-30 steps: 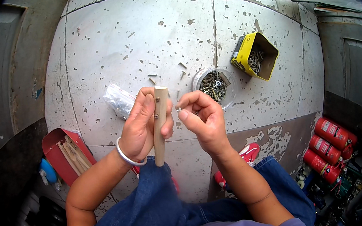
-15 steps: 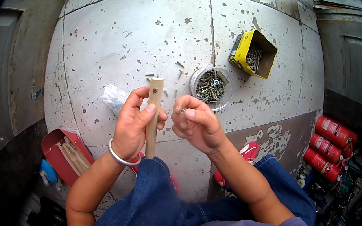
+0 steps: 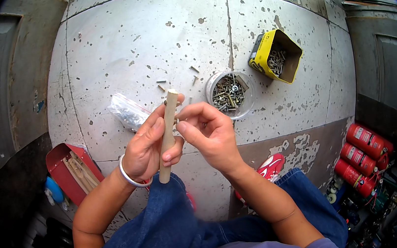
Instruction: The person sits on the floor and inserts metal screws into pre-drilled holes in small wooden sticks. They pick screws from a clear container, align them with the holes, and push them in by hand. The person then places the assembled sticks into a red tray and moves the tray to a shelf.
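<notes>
My left hand [image 3: 143, 149] is closed around a round wooden stick [image 3: 167, 130], which tilts upright above my knee. A dark bolt end [image 3: 165, 102] shows at the side of the stick near its upper end. The thumb and fingertips of my right hand [image 3: 213, 134] pinch a small metal nut [image 3: 177, 120] against or right beside the stick's right side. Fingers partly hide the nut, so I cannot tell whether it touches the wood.
A clear round tub [image 3: 209, 90] of bolts stands beyond my right hand, with a yellow tin [image 3: 265, 59] of bolts farther right. Loose bolts [image 3: 194, 69] and a plastic bag [image 3: 125, 110] lie on the floor. A red box [image 3: 57, 161] holds wooden sticks; fire extinguishers [image 3: 358, 156] lie at right.
My right hand has moved left with the nut, up to the stick. The stick has turned in my left hand, so its bolt now shows at the left edge.
</notes>
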Demonstrator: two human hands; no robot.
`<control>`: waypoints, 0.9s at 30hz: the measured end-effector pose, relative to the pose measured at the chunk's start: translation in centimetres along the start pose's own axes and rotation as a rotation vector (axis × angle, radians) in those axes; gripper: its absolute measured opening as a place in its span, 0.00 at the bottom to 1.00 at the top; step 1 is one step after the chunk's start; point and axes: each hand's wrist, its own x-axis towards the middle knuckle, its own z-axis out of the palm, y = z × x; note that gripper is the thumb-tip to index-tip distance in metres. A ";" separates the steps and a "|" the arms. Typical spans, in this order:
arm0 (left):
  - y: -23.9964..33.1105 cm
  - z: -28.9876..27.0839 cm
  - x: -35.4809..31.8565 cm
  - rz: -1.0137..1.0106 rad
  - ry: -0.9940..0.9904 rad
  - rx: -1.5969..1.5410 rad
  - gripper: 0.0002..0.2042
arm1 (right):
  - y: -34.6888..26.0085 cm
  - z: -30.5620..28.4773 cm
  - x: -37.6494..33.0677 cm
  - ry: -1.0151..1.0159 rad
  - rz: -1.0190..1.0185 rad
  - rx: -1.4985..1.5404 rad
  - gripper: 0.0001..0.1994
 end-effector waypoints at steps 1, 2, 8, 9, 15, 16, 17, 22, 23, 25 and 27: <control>0.0 0.1 0.0 -0.011 0.008 0.006 0.25 | -0.5 0.2 0.0 -0.012 0.017 0.025 0.06; 0.0 0.1 0.1 -0.022 0.016 0.011 0.25 | -0.8 0.4 -0.1 -0.025 0.033 0.050 0.06; -0.2 0.0 0.2 -0.008 0.024 0.046 0.25 | -0.6 0.4 -0.1 0.002 0.070 0.054 0.06; -0.3 -0.2 0.2 0.000 0.033 0.050 0.26 | -0.5 0.5 0.0 0.010 0.080 0.066 0.06; -1.2 -3.0 0.3 0.018 0.103 0.040 0.23 | 4.1 -1.8 0.1 0.101 0.159 0.043 0.05; -1.0 -3.3 0.2 0.011 0.069 -0.010 0.23 | 4.6 -2.3 0.1 0.114 0.218 0.110 0.06; -0.9 -3.4 0.3 0.004 0.036 -0.060 0.23 | 4.9 -2.8 0.0 0.050 0.221 0.178 0.06; -1.9 -6.7 2.0 0.104 0.365 0.373 0.20 | 4.3 -3.9 -0.2 -0.219 0.182 0.405 0.07; -2.4 -7.9 2.2 0.134 0.425 0.532 0.19 | 3.9 -3.9 0.0 -0.252 0.186 0.438 0.07; -3.8 -10.5 2.7 0.190 0.539 0.850 0.17 | 3.3 -4.4 0.0 -0.245 0.292 0.253 0.08; -4.8 -13.1 2.9 0.267 0.561 1.091 0.12 | 3.1 -4.8 0.2 -0.244 0.342 0.052 0.10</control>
